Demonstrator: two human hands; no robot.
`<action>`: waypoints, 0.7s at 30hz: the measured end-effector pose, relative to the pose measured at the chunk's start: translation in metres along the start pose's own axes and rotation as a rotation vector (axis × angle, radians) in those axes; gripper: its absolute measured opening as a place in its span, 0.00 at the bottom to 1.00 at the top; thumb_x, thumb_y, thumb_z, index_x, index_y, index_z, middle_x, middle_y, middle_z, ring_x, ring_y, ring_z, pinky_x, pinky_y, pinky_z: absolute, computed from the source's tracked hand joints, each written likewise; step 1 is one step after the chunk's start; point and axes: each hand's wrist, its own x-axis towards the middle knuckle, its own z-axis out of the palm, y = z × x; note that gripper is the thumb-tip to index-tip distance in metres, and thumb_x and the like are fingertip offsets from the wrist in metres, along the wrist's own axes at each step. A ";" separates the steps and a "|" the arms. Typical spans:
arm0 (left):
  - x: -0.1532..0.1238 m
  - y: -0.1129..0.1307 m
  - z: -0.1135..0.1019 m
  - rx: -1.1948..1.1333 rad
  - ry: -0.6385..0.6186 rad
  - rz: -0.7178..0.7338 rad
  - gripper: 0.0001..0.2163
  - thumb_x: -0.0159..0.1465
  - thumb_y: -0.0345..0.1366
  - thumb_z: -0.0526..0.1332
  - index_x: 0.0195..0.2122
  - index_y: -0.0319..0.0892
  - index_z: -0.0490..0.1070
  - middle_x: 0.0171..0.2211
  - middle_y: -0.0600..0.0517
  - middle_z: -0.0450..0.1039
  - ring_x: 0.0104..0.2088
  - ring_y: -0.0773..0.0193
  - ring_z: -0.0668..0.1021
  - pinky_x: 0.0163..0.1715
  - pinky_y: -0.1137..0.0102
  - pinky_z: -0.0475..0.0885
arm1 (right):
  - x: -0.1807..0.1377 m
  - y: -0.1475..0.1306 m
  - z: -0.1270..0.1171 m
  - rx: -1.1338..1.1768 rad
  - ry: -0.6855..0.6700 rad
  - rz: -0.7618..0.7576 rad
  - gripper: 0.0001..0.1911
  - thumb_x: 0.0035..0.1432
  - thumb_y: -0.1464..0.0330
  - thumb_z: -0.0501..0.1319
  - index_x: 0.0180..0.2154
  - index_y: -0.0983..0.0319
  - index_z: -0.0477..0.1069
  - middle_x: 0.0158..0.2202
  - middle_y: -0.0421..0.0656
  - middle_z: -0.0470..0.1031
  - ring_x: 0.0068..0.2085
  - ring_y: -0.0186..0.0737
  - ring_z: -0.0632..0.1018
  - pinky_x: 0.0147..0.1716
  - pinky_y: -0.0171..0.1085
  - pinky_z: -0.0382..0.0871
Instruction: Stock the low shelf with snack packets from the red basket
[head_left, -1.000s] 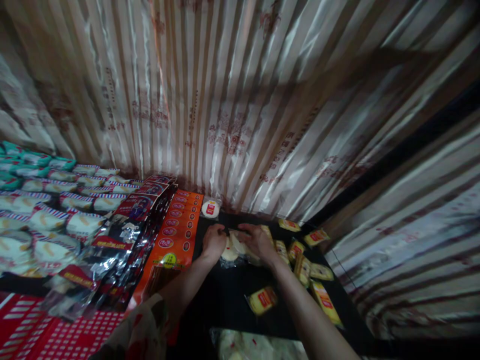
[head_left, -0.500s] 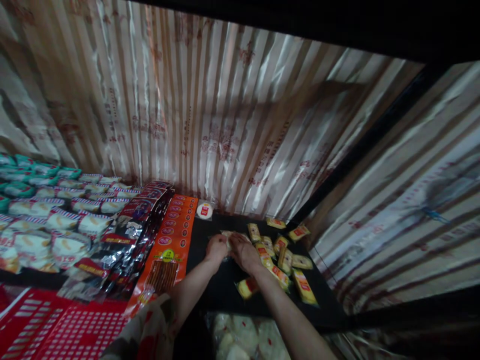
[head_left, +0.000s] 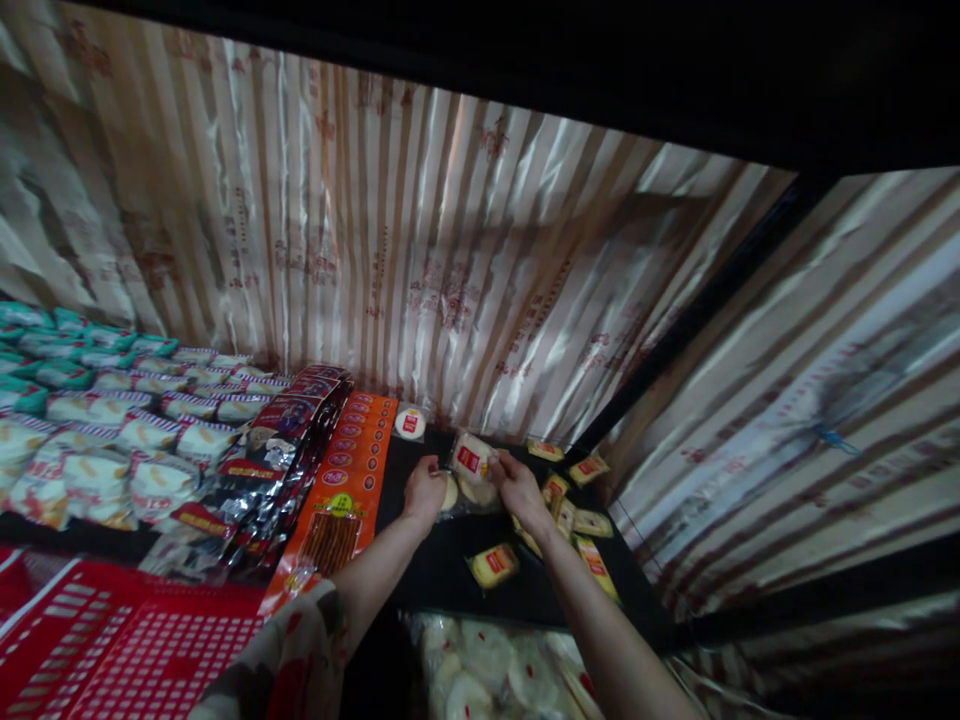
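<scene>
Both my hands are over the dark shelf, on either side of a few round, pale wrapped cakes. My right hand (head_left: 519, 490) grips the right edge of a wrapped round cake with a red label (head_left: 469, 460), tilted up so the label shows. The fingers of my left hand (head_left: 424, 492) are curled at the edge of another round pale cake in clear wrap (head_left: 448, 493). Part of a further round cake (head_left: 478, 492) shows beneath the labelled one. Behind my left hand, a single round white packet (head_left: 410, 424) lies flat near the wall.
Several yellow snack packets (head_left: 495, 565) are scattered around my right arm. To the left lie an orange strip pack (head_left: 337, 500), dark shiny packs (head_left: 277, 440), white bread packets (head_left: 165, 480) and a red basket (head_left: 150, 640). A clear bag of round cakes (head_left: 487, 665) is below the shelf edge.
My hands have moved apart, the right one shifting rightward. The red-labelled round cake, covered by my hands before, is now visible and tilted up. The view has shifted slightly.
</scene>
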 end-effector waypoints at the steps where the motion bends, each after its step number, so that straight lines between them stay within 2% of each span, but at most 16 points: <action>1: -0.001 0.002 -0.001 -0.013 -0.010 -0.002 0.16 0.53 0.28 0.62 0.44 0.44 0.71 0.44 0.48 0.74 0.42 0.62 0.76 0.38 0.73 0.71 | -0.002 -0.006 -0.001 0.043 -0.044 0.018 0.17 0.52 0.56 0.56 0.35 0.62 0.73 0.27 0.41 0.75 0.32 0.41 0.74 0.34 0.37 0.67; 5: -0.005 0.008 -0.004 -0.076 -0.063 -0.017 0.20 0.56 0.29 0.62 0.50 0.43 0.66 0.43 0.48 0.75 0.38 0.65 0.77 0.33 0.75 0.70 | -0.007 -0.022 0.002 0.112 -0.163 0.075 0.18 0.48 0.54 0.59 0.31 0.62 0.73 0.24 0.39 0.72 0.29 0.37 0.71 0.28 0.34 0.63; 8: -0.007 0.009 -0.008 -0.118 -0.072 -0.049 0.14 0.57 0.29 0.61 0.46 0.40 0.69 0.35 0.50 0.75 0.31 0.67 0.76 0.25 0.77 0.68 | -0.007 -0.023 0.013 0.223 -0.194 0.093 0.18 0.47 0.52 0.60 0.30 0.60 0.72 0.23 0.38 0.72 0.26 0.35 0.70 0.25 0.32 0.62; 11: -0.006 0.005 -0.013 -0.161 -0.003 -0.100 0.08 0.58 0.28 0.60 0.40 0.38 0.69 0.33 0.50 0.74 0.27 0.69 0.75 0.20 0.78 0.65 | -0.006 -0.017 0.028 0.423 -0.192 0.156 0.18 0.47 0.52 0.61 0.34 0.59 0.72 0.28 0.39 0.75 0.29 0.35 0.73 0.27 0.32 0.64; 16: 0.002 -0.006 -0.017 -0.266 0.144 -0.196 0.03 0.61 0.29 0.57 0.37 0.38 0.65 0.34 0.49 0.72 0.26 0.71 0.75 0.23 0.76 0.69 | -0.007 -0.008 0.063 0.642 -0.176 0.333 0.19 0.39 0.59 0.69 0.34 0.60 0.71 0.31 0.39 0.75 0.30 0.32 0.74 0.28 0.30 0.66; 21: 0.013 -0.009 -0.018 -0.305 0.201 -0.217 0.03 0.61 0.29 0.57 0.36 0.38 0.64 0.36 0.48 0.73 0.28 0.69 0.77 0.27 0.75 0.72 | -0.005 -0.003 0.095 0.635 -0.102 0.351 0.17 0.35 0.62 0.70 0.29 0.62 0.68 0.25 0.37 0.74 0.23 0.30 0.72 0.24 0.29 0.64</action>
